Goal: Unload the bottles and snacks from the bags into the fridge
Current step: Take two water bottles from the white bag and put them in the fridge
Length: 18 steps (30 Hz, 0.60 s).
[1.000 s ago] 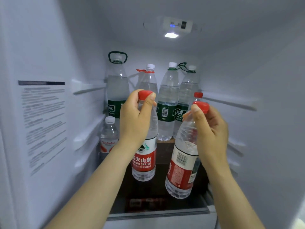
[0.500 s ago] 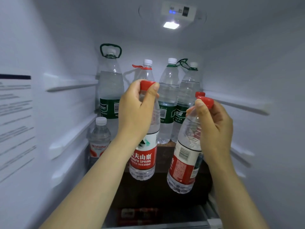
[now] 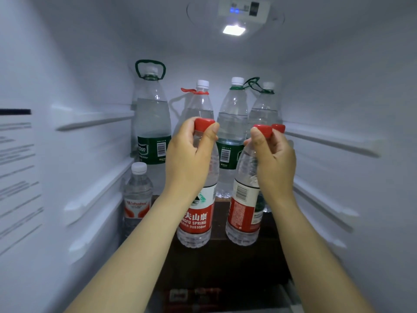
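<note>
Quick look inside the fridge [image 3: 338,86]: two small water bottles are held up in there at the moment. A Nongfu Spring bottle [image 3: 196,218] with a red label is gripped by the left hand [image 3: 189,154], thumb and fingers curled round the neck just under the red cap. A second red-label bottle [image 3: 243,213] is pinched at its red cap by the right hand [image 3: 275,159] and is tilted a bit, its bottom further left than its cap. The two are held side by side, near each other but apart, over the dark shelf [image 3: 221,263]. Whether the bottoms touch it can't really be told. Another red cap [image 3: 278,128] is seen just behind the right hand, but its bottle is hidden.

Against the far wall four big water bottles are lined up upright:
- a green-handled bottle [image 3: 153,123] on the left
- a red-handled bottle [image 3: 200,102] next to it
- a white-capped green-label bottle [image 3: 232,123]
- a green-looped bottle [image 3: 264,109] furthest right

A small Wahaha bottle [image 3: 137,195] with a white cap is parked at the left, in front of the green-handled one. The ceiling light [image 3: 234,30] is lit, and a printed sticker [image 3: 15,154] is stuck on the left wall.
</note>
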Each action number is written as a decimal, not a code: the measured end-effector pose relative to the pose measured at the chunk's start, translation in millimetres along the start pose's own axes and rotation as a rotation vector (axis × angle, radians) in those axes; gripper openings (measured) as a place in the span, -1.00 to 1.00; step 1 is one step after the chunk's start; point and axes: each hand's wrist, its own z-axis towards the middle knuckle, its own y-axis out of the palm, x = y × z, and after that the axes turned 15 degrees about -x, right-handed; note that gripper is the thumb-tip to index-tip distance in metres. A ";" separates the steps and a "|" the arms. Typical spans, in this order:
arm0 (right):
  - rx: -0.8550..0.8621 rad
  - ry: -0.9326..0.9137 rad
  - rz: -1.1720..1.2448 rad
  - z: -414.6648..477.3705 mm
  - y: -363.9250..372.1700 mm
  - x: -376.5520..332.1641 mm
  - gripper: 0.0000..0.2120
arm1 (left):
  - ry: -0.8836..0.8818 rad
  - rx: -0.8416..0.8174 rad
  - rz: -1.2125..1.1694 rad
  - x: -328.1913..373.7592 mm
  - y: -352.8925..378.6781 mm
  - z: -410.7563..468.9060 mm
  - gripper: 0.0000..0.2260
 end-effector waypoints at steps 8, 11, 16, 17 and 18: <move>-0.133 0.076 -0.054 -4.7 -0.5 9.1 -0.73 | -0.036 -0.056 -0.107 -14.9 0.7 -15.5 -0.86; -0.191 0.149 -0.051 -23.9 1.4 23.0 -0.48 | -0.053 -0.020 -0.160 -20.3 1.7 -19.8 -0.88; -0.232 0.237 -0.002 -49.9 1.8 38.8 -0.32 | -0.032 -0.019 -0.157 -21.7 6.5 -19.3 -0.84; -0.252 0.254 0.015 -55.0 2.9 41.7 -0.34 | -0.027 -0.016 -0.158 -22.0 6.9 -19.8 -0.85; -0.260 0.267 0.021 -59.7 3.7 44.8 -0.36 | -0.022 -0.017 -0.157 -22.2 6.8 -20.2 -0.85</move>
